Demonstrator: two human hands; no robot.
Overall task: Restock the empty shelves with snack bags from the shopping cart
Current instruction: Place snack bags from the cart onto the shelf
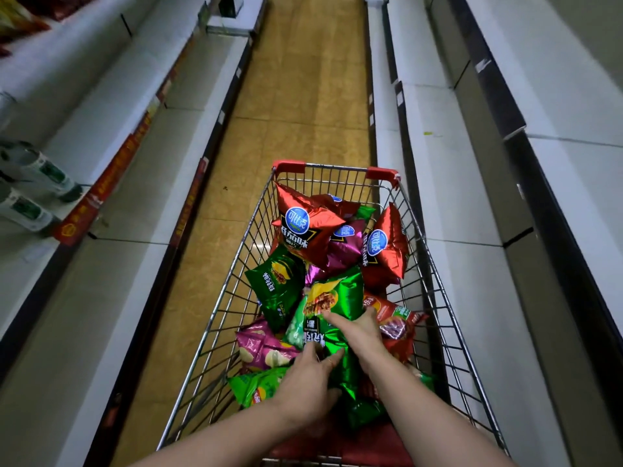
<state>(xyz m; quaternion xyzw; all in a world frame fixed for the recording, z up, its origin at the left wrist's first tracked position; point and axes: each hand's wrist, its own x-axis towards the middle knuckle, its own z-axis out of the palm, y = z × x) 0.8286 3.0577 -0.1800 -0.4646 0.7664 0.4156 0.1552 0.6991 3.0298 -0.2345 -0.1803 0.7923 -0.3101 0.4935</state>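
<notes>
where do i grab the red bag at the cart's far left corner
Probably pinch the red bag at its flat crimped far edge, coming down from above; it sits puffed and uppermost, nothing covering that seam.

**Tan floor, clutter on the left**

Down the middle runs a glossy tan tiled floor [303, 96], and there's one dark speck [225, 188] on it. Far left, two white-and-green packs [37, 170] lie on their sides, one just beside the other. Red promo strips [111, 170] slant along below them. Over on the pale right side sits a tiny green speck [428, 133]. At the far end stands a grey box [229, 8], too blurred to read.
</notes>
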